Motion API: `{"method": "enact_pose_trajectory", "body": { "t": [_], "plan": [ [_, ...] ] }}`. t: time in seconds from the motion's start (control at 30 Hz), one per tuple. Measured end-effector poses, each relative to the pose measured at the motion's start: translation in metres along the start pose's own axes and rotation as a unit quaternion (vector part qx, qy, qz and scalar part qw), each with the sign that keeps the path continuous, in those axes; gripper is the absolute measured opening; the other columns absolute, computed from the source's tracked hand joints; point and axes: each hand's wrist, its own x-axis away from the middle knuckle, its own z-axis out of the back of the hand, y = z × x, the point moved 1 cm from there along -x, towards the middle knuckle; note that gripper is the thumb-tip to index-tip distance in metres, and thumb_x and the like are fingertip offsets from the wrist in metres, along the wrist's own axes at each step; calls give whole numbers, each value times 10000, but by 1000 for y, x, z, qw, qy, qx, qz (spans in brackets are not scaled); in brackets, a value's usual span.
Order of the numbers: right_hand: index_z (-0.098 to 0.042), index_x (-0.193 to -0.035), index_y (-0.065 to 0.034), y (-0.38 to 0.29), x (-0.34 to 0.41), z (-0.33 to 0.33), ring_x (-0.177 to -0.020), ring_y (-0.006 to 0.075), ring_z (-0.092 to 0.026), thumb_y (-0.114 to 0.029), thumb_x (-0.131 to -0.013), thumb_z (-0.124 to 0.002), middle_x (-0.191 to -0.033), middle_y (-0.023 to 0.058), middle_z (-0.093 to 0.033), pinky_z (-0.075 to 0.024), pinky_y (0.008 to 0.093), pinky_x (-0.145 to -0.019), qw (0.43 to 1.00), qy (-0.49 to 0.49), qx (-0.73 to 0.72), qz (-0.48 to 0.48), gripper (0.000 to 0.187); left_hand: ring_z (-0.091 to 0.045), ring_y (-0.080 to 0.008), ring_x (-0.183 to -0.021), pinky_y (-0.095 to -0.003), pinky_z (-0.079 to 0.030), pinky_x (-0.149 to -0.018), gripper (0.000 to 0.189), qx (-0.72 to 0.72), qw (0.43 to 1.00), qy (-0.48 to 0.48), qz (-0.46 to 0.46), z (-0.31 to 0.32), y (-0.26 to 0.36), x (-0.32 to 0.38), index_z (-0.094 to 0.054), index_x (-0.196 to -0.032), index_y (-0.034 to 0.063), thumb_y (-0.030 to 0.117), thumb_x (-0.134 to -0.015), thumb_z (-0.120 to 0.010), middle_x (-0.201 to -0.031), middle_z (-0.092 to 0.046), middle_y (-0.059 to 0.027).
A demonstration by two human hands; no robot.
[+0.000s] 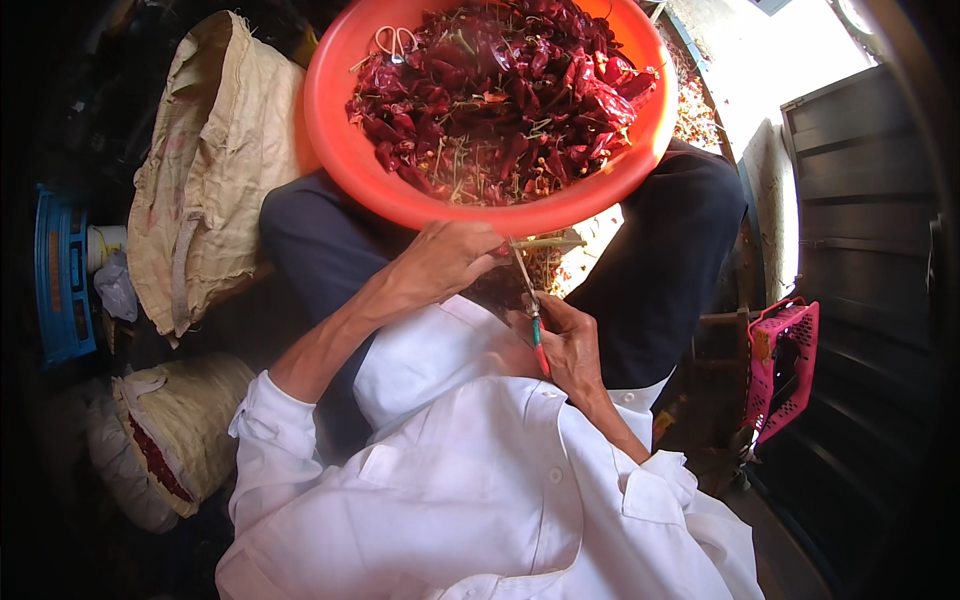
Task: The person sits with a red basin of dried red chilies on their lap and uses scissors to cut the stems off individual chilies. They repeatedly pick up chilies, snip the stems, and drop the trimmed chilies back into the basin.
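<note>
A wide orange plastic basin [330,142] rests before me at my knees, heaped with dried red chillies [487,97]. Just below its near rim, my left hand [454,259] pinches a dried red chilli [502,250], mostly covered by the fingers, whose pale stem [555,242] points right. My right hand [566,337] grips scissors [537,334] with green and red handles. Their narrow blades point up towards the chilli and meet near the stem; whether they touch it is unclear. A second pair of scissors [395,43] with light handles lies on the chillies at the basin's upper left.
Left of the basin stands a woven sack [247,127]; a smaller sack [202,420] with red chillies showing lies lower left. A blue plastic crate [64,277] is at the far left. At right, a pink plastic basket [784,367] is beside a dark metal door [862,180]. Plant scraps [694,112] lie beyond my knee.
</note>
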Motion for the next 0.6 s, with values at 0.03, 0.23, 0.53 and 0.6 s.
{"method": "enact_pose_trajectory", "body": {
  "t": [0.03, 0.23, 0.53, 0.6],
  "plan": [
    [-740, -1116, 14, 0, 1, -2, -669, 107, -565, -244, -874, -824, -758, 46, -683, -512, 301, -668, 999, 7, -10, -40, 364, -657, -348, -798, -447, -500, -700, 116, -1, 1000, -5, -6, -2, -2, -1, -664, -989, -3, 100, -937, -680, -849, -644, -157],
    [-725, -1170, 34, -9, -1, 4, -647, 72, -616, -245, -930, -782, -769, 19, -691, -504, 255, -609, 972, -121, -137, -145, 372, -513, -295, -695, -402, -431, -670, 133, 178, 983, -15, 52, -7, -13, 8, -649, -960, -33, 83, -941, -712, -765, -526, -145],
    [-698, -1168, 26, 6, -10, 7, -492, 37, -417, -229, -980, -710, -770, 19, -671, -398, 221, -508, 898, -227, -334, -175, 317, -487, -182, -679, -348, -429, -653, 138, 243, 970, -19, 23, -9, -26, 7, -661, -1002, -51, 72, -956, -707, -747, -498, -99],
    [-688, -1201, 34, 13, -12, 7, -488, 36, -410, -212, -1006, -666, -768, 23, -671, -388, 226, -499, 878, -244, -376, -171, 315, -496, -121, -662, -306, -418, -609, 120, 291, 956, -13, 34, -14, -29, 4, -682, -993, -39, 79, -976, -699, -751, -535, -53]
  ]
}}
